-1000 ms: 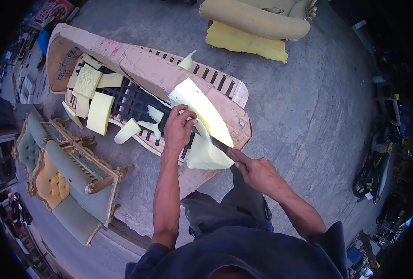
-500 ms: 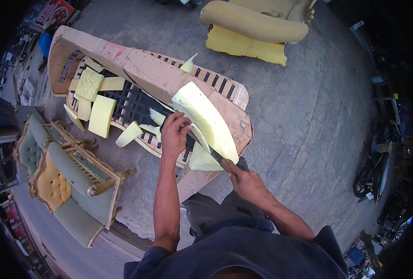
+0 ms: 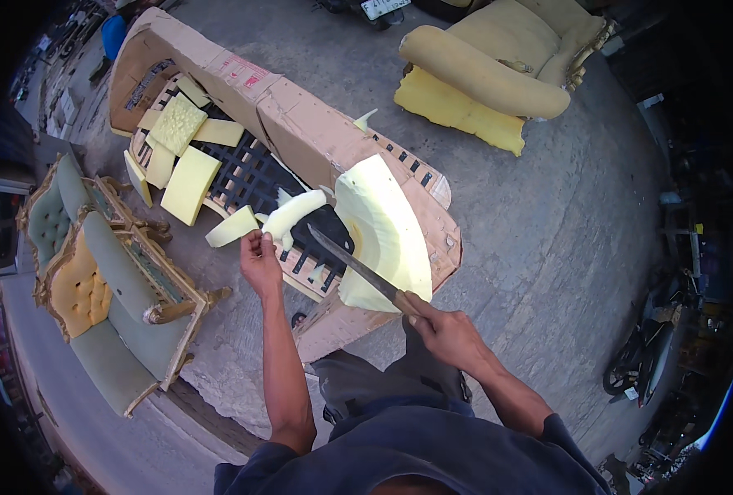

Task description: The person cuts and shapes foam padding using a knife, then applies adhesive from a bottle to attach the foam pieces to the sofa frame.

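Foam slab [image 3: 395, 239] lies over the near right end of the cardboard-covered frame [image 3: 305, 111] | my left hand [image 3: 262, 268], arm stretched forward, grip pinched on a foam strip [image 3: 299, 211] | my right hand [image 3: 445, 330], forearm slanting inward, grip wrapped round the knife [image 3: 358, 266], blade pointing forward-left.

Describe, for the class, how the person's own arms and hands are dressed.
The left hand and right hand are ungloved, with no watch visible. The forearms are bare, below short, plain dark blue sleeves.
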### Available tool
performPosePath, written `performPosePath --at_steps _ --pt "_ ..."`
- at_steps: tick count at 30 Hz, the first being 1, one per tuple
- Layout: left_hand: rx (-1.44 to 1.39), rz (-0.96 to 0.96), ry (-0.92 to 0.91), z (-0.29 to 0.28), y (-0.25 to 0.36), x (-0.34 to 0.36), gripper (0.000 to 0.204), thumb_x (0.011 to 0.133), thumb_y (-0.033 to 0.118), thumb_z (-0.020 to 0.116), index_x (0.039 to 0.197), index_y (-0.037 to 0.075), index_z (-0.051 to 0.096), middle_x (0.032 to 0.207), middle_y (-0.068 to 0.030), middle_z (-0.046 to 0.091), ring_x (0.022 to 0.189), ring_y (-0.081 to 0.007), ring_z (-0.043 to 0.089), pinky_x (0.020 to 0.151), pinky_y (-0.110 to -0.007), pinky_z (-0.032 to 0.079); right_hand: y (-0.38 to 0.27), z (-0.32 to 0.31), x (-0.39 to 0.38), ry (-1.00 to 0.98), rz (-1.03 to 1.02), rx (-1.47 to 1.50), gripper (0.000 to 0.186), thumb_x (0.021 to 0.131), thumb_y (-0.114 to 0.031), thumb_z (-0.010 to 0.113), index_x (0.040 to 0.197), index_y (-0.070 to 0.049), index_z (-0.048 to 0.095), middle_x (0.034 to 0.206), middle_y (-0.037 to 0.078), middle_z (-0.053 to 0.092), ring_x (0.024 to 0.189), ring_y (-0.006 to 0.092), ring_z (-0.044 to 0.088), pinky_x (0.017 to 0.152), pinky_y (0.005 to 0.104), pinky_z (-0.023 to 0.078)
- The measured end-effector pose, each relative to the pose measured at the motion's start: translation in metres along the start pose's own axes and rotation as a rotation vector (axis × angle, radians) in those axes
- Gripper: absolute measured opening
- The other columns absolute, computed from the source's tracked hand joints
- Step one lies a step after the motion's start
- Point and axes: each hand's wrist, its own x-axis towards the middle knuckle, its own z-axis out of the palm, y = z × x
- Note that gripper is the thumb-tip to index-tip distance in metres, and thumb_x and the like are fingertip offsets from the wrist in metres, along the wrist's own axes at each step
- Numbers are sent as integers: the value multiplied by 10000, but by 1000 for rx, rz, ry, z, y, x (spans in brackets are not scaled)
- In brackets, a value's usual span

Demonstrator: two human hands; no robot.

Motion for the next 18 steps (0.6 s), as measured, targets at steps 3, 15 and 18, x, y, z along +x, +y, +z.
performPosePath --at_steps 3,15,18 --pt "272 -20 266 -3 -45 1 342 1013 146 630 1317 -11 611 1150 -185 695 1049 -308 673 946 -412 537 -20 -49 3 151 -163 -317 514 981 -198 658 1488 -239 584 713 195 663 649 368 692 653 477 563" --pt "310 -84 -483 130 -42 -161 513 1101 356 325 1491 121 563 1497 -174 577 1404 -360 517 1175 -500 357 -10 -69 30 187 -203 -683 553 977 -181 620 1515 -268 522 681 229 653 593 418 688 559 527 565" --pt "273 -54 -435 127 -53 -153 491 1093 324 356 1463 100 589 1451 -179 616 1364 -368 552 1152 -497 381 -21 -72 22 90 -174 -750 575 978 -160 609 1534 -259 496 678 232 652 586 427 682 550 534 561"
